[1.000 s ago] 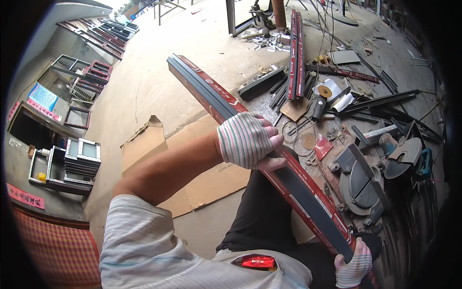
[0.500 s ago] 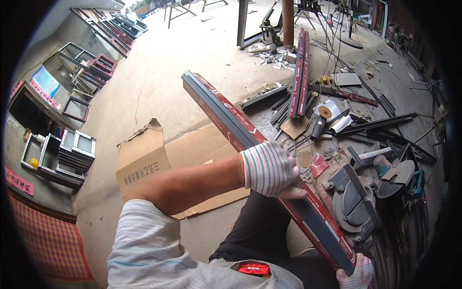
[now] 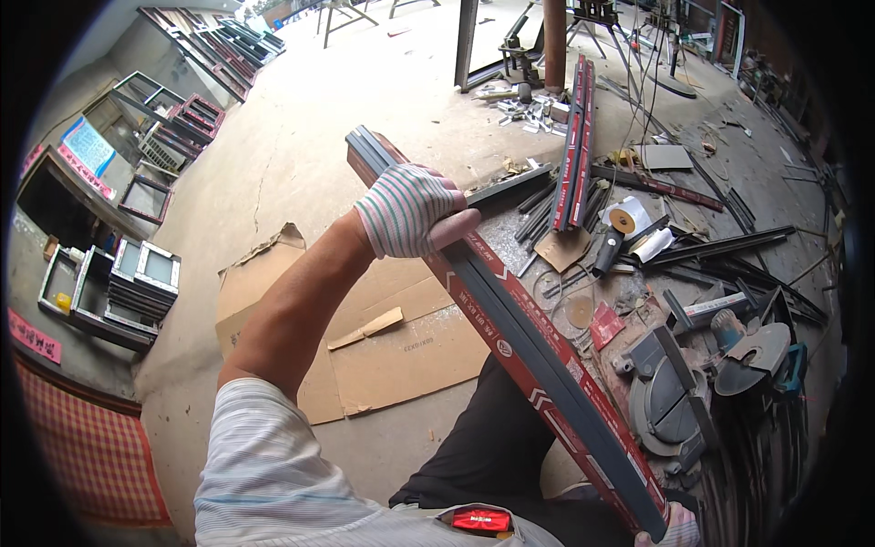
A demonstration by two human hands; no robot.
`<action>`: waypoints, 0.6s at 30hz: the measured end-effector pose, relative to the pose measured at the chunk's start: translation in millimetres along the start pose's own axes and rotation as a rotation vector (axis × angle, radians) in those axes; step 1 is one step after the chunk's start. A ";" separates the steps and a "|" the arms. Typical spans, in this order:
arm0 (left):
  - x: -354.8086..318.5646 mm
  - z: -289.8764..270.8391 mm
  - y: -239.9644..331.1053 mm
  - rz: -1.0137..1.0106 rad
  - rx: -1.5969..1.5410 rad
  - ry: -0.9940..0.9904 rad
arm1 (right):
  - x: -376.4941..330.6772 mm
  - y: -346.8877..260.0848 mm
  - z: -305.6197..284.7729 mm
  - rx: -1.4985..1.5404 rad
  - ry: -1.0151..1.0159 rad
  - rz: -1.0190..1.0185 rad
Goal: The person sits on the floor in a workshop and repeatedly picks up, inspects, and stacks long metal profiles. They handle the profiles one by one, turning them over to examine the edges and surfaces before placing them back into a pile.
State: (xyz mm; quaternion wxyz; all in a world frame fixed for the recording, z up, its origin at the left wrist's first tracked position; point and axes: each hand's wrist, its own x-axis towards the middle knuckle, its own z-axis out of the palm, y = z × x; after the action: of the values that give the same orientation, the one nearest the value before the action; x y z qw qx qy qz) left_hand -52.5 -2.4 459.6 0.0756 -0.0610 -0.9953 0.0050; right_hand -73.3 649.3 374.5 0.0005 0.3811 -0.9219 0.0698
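A long dark grey metal profile [image 3: 531, 339] with red printed film on its sides runs slantwise across my lap. My left hand [image 3: 410, 211], in a white glove with green and pink stripes, is closed round it near its far end. At the lower right edge my right hand [image 3: 676, 527], also gloved, grips the profile's near end; part of that hand is hidden. Right of the profile, a mitre saw [image 3: 670, 392] with a round grey base sits on the floor. An angle grinder [image 3: 609, 246] with a tan disc lies farther off.
Flattened cardboard [image 3: 415, 360] lies on the floor to the left. A bundle of red-filmed profiles [image 3: 572, 155] rests beyond, among scattered dark offcuts and cables. Window frames [image 3: 141, 292] are stacked along the left wall. A brown post [image 3: 554, 46] stands at the back.
My left hand has slid along the profile toward its far end, leftward and away from me. The profile has rolled slightly, showing more of its near red side. My right hand stays at the near end.
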 end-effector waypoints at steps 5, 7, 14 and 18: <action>-0.4 12.8 -8.3 0.124 0.011 0.174 | 3.7 -1.4 -1.0 -0.019 -0.016 0.007; 1.7 16.2 -9.6 0.134 0.027 0.200 | 4.3 -3.4 -1.3 -0.015 -0.010 0.018; 7.2 23.4 -12.2 0.196 0.088 0.259 | 1.2 2.0 0.9 0.001 -0.039 0.049; 8.5 26.8 -6.6 0.155 0.088 0.384 | 0.7 2.8 0.9 -0.013 -0.012 0.034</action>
State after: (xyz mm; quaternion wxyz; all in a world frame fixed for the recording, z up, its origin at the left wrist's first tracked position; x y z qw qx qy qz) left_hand -65.7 -7.9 434.5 0.2658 -0.1338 -0.9538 0.0424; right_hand -75.7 650.6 373.3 -0.0038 0.3659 -0.9286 0.0617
